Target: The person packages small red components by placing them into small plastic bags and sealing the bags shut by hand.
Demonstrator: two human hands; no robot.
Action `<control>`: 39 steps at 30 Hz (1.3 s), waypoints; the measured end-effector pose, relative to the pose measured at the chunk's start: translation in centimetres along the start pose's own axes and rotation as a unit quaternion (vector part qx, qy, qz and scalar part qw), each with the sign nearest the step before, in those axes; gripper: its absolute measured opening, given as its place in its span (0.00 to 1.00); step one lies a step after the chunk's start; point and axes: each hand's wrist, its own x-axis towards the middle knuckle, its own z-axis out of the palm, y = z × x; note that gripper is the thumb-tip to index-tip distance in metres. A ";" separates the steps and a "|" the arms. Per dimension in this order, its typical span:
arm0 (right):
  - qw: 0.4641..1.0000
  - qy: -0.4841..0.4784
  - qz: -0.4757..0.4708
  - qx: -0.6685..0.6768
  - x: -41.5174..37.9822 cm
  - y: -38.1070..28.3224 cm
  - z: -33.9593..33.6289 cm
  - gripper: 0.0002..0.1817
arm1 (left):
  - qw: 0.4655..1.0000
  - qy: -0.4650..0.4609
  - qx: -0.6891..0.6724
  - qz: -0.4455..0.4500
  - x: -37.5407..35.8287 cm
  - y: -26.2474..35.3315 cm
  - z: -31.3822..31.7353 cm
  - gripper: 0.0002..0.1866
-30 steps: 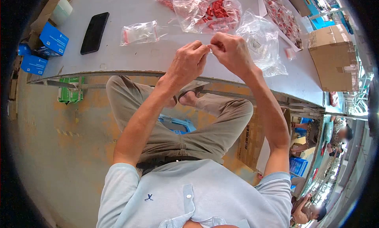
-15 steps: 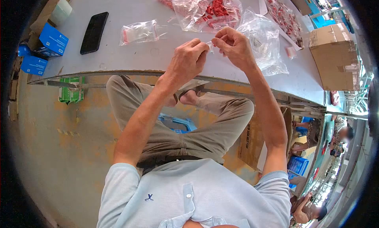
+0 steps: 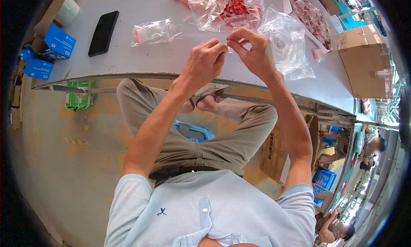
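Over the table's front edge, my left hand [image 3: 204,62] and my right hand [image 3: 256,54] meet with their fingertips almost touching. Both are closed in a pinch on a small clear plastic piece [image 3: 231,50], mostly hidden by the fingers; it looks like part of a little bag. Just beyond my hands lies a large clear bag of small red pieces [image 3: 234,7]. To the right of my right hand is a crumpled clear plastic bag [image 3: 287,46]. Left of my left hand, a pack of clear zip bags [image 3: 152,32] with red strips lies flat.
A black phone [image 3: 103,34] lies on the table [image 3: 128,63], with blue boxes [image 3: 58,42] at its left end. A tray of red packets [image 3: 309,16] and a cardboard box [image 3: 364,63] stand at the right. Other people [image 3: 336,230] sit far off to the right.
My right hand has shifted slightly left, bringing its fingertips closer to my left hand. Less of the clear plastic piece shows between them. The view has shifted slightly.
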 end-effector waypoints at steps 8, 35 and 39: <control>0.993 -0.009 -0.068 -0.098 -0.7 1.2 0.2 0.06 | 1.000 0.003 0.002 0.011 0.1 0.0 0.1 0.06; 0.978 0.114 0.156 0.073 -3.2 3.0 3.9 0.15 | 0.997 0.005 -0.024 -0.071 0.3 0.4 -0.1 0.04; 0.977 0.111 0.166 0.072 -3.2 3.2 3.9 0.15 | 0.996 0.008 -0.032 -0.080 0.4 0.4 -0.1 0.04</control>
